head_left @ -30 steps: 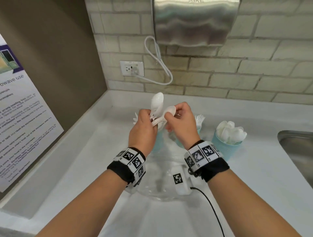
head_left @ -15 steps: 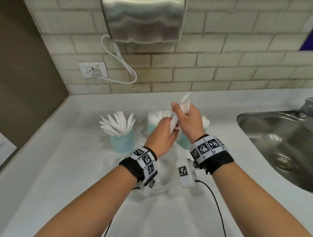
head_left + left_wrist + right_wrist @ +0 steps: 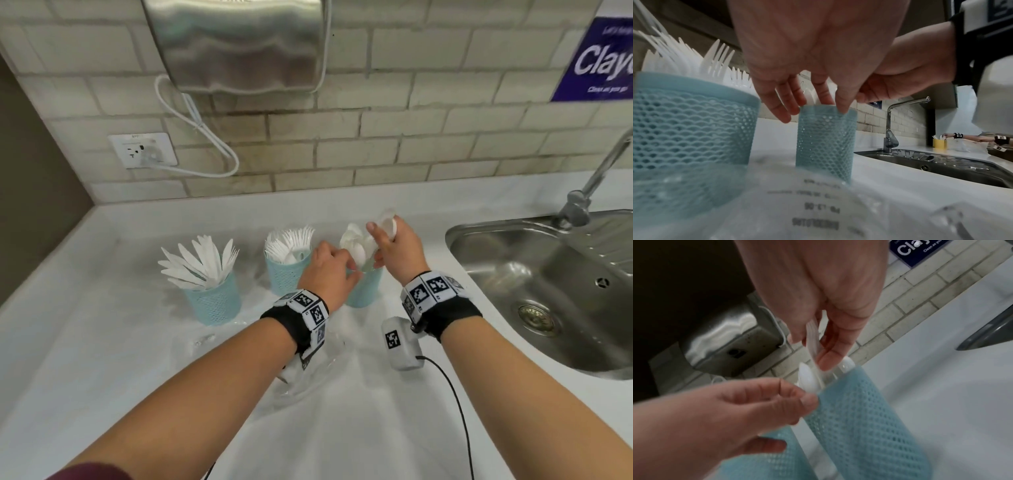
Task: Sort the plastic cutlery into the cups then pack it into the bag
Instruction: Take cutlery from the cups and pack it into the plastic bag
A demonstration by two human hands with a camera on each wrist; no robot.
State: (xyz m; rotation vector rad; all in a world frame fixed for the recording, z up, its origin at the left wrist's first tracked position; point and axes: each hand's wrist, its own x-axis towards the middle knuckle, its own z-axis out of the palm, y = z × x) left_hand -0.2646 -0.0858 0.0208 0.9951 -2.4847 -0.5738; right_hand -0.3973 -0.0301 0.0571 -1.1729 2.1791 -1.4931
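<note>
Three teal mesh cups stand in a row on the white counter: knives (image 3: 205,263) in the left one, forks (image 3: 289,240) in the middle cup (image 3: 690,118), spoons (image 3: 356,243) in the right cup (image 3: 364,291). My right hand (image 3: 380,236) pinches a few white spoons (image 3: 813,335) by their handles just above that right cup (image 3: 859,410). My left hand (image 3: 349,270) pinches the near rim of the spoon cup (image 3: 826,138) with thumb and fingertips. A clear plastic bag (image 3: 308,373) lies flat on the counter under my left wrist.
A steel sink (image 3: 548,291) with a tap (image 3: 589,192) is close on the right. A steel wall unit (image 3: 239,44) and a socket (image 3: 144,150) are on the tiled wall behind. Far off, another person's hands work at a yellow cup (image 3: 939,142).
Both hands moved right, from in front of the fork cup to the spoon cup. The left hand let go of the bundle and dropped to the cup rim; the right kept the spoons.
</note>
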